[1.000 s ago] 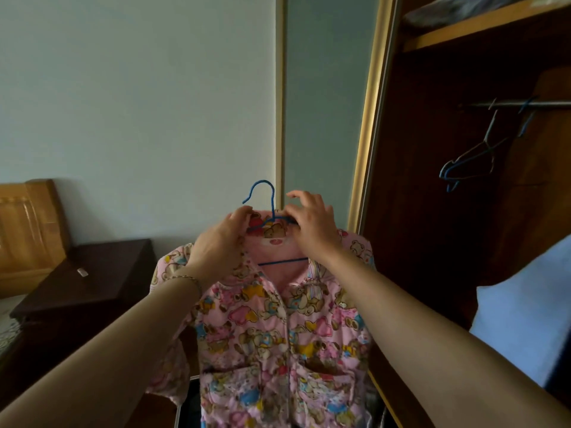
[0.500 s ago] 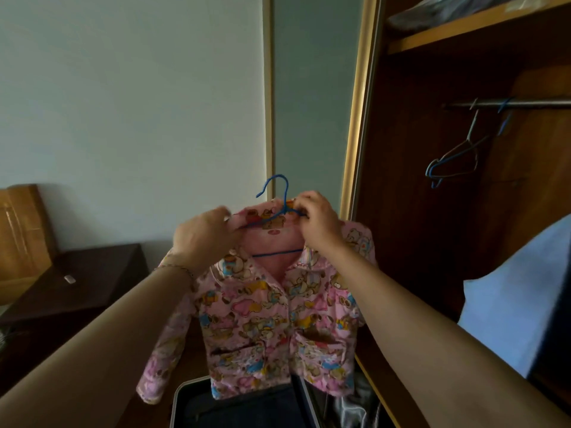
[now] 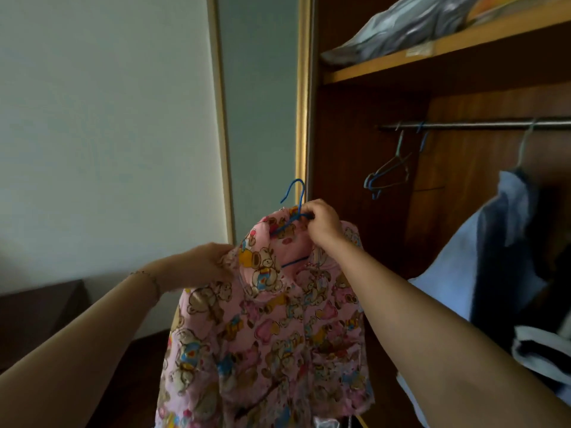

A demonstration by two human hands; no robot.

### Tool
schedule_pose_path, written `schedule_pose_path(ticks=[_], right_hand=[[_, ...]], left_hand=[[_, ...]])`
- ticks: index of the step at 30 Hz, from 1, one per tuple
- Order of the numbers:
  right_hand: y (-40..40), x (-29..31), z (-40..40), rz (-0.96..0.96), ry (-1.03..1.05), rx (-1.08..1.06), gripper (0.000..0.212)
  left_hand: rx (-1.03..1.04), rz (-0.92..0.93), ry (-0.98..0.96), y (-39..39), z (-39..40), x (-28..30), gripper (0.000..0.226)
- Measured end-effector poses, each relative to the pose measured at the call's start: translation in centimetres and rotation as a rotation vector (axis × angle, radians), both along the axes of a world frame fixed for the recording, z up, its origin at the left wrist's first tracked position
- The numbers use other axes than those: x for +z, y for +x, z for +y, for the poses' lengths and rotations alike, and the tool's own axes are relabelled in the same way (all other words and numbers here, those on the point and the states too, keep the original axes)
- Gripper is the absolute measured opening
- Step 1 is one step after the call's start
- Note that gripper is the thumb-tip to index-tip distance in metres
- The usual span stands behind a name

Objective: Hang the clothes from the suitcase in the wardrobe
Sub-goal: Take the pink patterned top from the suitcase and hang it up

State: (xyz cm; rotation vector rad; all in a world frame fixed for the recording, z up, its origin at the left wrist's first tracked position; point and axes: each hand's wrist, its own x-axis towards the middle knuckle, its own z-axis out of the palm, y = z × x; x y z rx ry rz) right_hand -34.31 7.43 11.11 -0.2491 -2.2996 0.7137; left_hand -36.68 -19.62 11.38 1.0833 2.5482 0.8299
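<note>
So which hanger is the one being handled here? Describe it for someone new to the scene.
Start at the open wardrobe and its metal rail. Left of it, the right hand grips a blue wire hanger. Unlike the bare hangers on the rail, it carries a pink bear-print shirt.

Pink bear-print shirt (image 3: 272, 329) draped on blue hanger (image 3: 293, 208), centre frame; open wardrobe (image 3: 355, 168) right, rail (image 3: 475, 125) upper right.

The pink shirt (image 3: 272, 344) runs off the bottom edge, its hem unseen. The blue hanger (image 3: 293, 208) is mostly buried inside the collar. The left hand (image 3: 204, 267) hides its fingertips in the fabric. The rail (image 3: 475, 125) and hanging clothes (image 3: 506, 257) are blurred.
</note>
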Motion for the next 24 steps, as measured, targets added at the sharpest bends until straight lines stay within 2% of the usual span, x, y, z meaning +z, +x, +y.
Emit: schedule_pose_path(ticks=[2,4,9,11,14,16,21,24], right_hand=[[0.6,-0.1,1.5,0.006,-0.014,-0.051,0.034],[1.5,-0.2,3.1,0.009,0.005,-0.138,0.032],[3.4,0.3,6.9,0.019,-0.132,-0.238,0.032],[4.3,0.8,7.8,0.053,-0.185,-0.234,0.029],[5.3,1.6,8.7,0.147,-0.316,-0.221,0.037],[5.7,1.7,9.3,0.190,-0.369,-0.258,0.031],[7.1,3.1,11.0,0.049,-0.540,-0.153,0.034],[7.7,4.5,12.8,0.118,-0.638,-0.115,0.028]], left_hand=[[-0.090,-0.121,0.124,1.0,1.4,-0.3,0.035],[-0.127,-0.163,0.209,2.0,3.4,-0.2,0.031],[-0.106,-0.020,0.203,3.4,8.3,0.7,0.021],[-0.086,-0.007,0.214,3.6,10.2,0.8,0.018],[-0.053,0.030,0.214,4.0,13.0,0.8,0.018],[-0.034,0.028,0.240,4.2,14.9,0.9,0.019],[-0.059,0.012,0.311,4.8,20.3,2.0,0.017],[-0.080,0.000,0.334,5.0,23.8,2.9,0.017]])
